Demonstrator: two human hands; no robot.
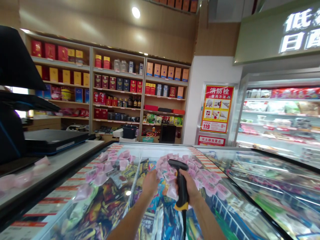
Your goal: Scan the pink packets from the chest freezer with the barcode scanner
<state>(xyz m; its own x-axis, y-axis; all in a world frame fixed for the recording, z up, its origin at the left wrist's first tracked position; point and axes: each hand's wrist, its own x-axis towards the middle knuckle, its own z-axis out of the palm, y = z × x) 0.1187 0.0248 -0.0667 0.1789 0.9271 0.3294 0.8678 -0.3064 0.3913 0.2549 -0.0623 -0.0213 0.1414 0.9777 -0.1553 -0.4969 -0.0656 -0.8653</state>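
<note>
With right hand (191,190) clamped on scanner (182,188) (couldn't tell for left hand (150,182)), risked snagging bags (169,221) on dangly cord (184,220).

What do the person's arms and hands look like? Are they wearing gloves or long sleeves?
No gloves: the left hand and right hand are bare. The left forearm and right forearm show no sleeves, watch or bracelet. It's too blurry to tell about rings.
</note>
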